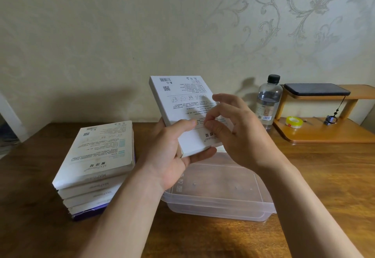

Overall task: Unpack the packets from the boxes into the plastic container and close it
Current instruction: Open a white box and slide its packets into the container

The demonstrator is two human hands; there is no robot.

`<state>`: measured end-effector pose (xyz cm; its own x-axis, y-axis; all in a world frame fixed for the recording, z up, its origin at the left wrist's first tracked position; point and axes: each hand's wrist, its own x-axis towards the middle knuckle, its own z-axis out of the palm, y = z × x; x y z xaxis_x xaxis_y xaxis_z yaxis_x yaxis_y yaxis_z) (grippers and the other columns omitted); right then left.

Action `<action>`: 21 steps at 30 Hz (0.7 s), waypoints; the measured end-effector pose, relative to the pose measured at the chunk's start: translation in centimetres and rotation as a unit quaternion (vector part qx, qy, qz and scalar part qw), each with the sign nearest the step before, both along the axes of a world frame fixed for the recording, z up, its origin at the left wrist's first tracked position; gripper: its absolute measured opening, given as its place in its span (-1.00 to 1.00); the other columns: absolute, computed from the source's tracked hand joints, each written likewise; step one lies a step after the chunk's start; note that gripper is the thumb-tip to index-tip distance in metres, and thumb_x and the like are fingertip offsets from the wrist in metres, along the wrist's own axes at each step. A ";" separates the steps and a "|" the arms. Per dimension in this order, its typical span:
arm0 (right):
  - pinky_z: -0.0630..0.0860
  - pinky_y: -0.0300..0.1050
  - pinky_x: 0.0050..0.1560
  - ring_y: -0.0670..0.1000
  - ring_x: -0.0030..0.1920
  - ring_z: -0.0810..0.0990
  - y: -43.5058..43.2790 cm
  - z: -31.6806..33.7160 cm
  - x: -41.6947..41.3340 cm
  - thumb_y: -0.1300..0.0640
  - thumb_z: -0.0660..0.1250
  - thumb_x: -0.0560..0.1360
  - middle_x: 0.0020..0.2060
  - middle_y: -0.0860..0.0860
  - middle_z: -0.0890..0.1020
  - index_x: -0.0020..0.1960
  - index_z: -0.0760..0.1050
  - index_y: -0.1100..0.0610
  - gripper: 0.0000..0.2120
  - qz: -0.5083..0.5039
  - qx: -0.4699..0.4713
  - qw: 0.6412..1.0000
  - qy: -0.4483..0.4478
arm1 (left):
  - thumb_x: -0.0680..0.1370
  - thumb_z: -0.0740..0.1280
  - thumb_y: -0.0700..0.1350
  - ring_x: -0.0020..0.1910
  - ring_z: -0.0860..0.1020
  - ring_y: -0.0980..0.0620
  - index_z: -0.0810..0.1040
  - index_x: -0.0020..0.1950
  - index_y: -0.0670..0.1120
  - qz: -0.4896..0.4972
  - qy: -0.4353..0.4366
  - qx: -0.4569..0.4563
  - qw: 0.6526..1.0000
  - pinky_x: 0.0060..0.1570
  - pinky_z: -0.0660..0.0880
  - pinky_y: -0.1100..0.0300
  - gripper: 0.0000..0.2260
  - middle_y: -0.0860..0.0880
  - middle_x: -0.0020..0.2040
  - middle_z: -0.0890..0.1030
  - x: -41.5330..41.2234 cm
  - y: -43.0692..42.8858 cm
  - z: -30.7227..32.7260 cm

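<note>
Held box: the white box [182,99] was up off the surface, tilted back, its printed side towards the person, directly above the plastic container [219,211].
Left hand: the left hand [172,156] gripped the box's lower end, thumb across the printed face and fingers [203,154] curled beneath the edge. I took this as bracing it for opening.
Right hand: the right hand [239,133] had thumb and forefinger pinched narrow on the box's face near its lower end, the other fingers spread loose. It looked like picking at a seal or flap, though I could not make out which.
Container: it sat on the surface just in front of the person, apparently with its clear lid [213,178] on. I saw no packets in it.
Waiting boxes: a stack of boxes [97,156] stood just left of the container, within easy reach, all seemingly unopened.
Progress: I judged the unpacking barely begun.
Surface: a dark wooden surface [304,176].
Right side: a lighter wooden shelf [324,133] carried a roll of tape [293,121]. A flat dark device [316,89] lay on its upper tier, and a clear water bottle [267,101] stood beside it.
Room: pale wallpaper [284,24] with scrolling floral patterns rose behind everything.
</note>
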<state>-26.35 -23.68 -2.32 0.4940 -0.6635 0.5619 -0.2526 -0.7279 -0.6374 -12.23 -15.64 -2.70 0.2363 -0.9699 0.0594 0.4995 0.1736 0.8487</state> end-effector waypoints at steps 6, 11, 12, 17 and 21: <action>0.34 -0.47 0.07 -0.16 0.18 0.41 0.0 -0.2 0.4 0.25 0.28 0.60 0.20 -0.07 0.43 -0.07 0.48 0.02 -0.86 0.010 -0.029 0.999 0.029 | 0.59 0.30 -0.28 -0.11 0.72 -0.17 0.56 0.33 0.00 -0.001 0.006 0.003 1.000 -0.25 0.65 -0.06 -0.66 -0.14 0.00 0.72 0.1 -0.1 0.0; 0.43 -0.29 0.10 -0.02 0.15 0.45 -0.3 -0.8 0.7 0.23 0.21 0.62 0.16 -0.02 0.45 -0.01 0.46 0.14 -0.93 0.013 -0.061 0.997 0.036 | 0.59 0.30 -0.27 -0.10 0.73 -0.16 0.56 0.33 0.01 -0.004 0.006 -0.002 1.000 -0.21 0.65 -0.09 -0.66 -0.13 0.00 0.73 0.3 -0.2 0.0; 0.46 -0.22 0.09 -0.02 0.13 0.45 -0.3 -0.9 0.7 0.23 0.20 0.63 0.16 -0.01 0.46 0.00 0.45 0.16 -0.93 0.015 -0.063 0.997 0.036 | 0.59 0.30 -0.27 -0.10 0.73 -0.16 0.56 0.33 0.01 -0.003 0.006 -0.002 1.000 -0.20 0.65 -0.09 -0.65 -0.13 0.01 0.73 0.3 -0.2 0.0; 0.51 0.06 0.03 0.01 0.10 0.45 0.0 -0.5 0.7 0.17 0.15 0.63 0.13 0.09 0.53 -0.01 0.44 0.18 -0.87 0.038 -0.073 0.996 0.037 | 0.59 0.30 -0.26 -0.04 0.71 -0.22 0.54 0.37 -0.02 -0.001 0.009 0.003 1.000 -0.22 0.63 -0.07 -0.64 -0.21 0.12 0.69 0.7 -0.2 -0.1; 0.50 0.11 0.11 0.03 0.20 0.44 0.3 -0.5 0.8 0.17 0.15 0.60 0.17 0.10 0.54 -0.04 0.45 0.18 -0.87 0.023 -0.102 0.994 0.033 | 0.59 0.32 -0.27 0.07 0.69 -0.27 0.54 0.37 -0.01 0.025 0.009 -0.003 1.000 -0.19 0.63 -0.06 -0.63 -0.22 0.18 0.67 1.2 0.0 0.2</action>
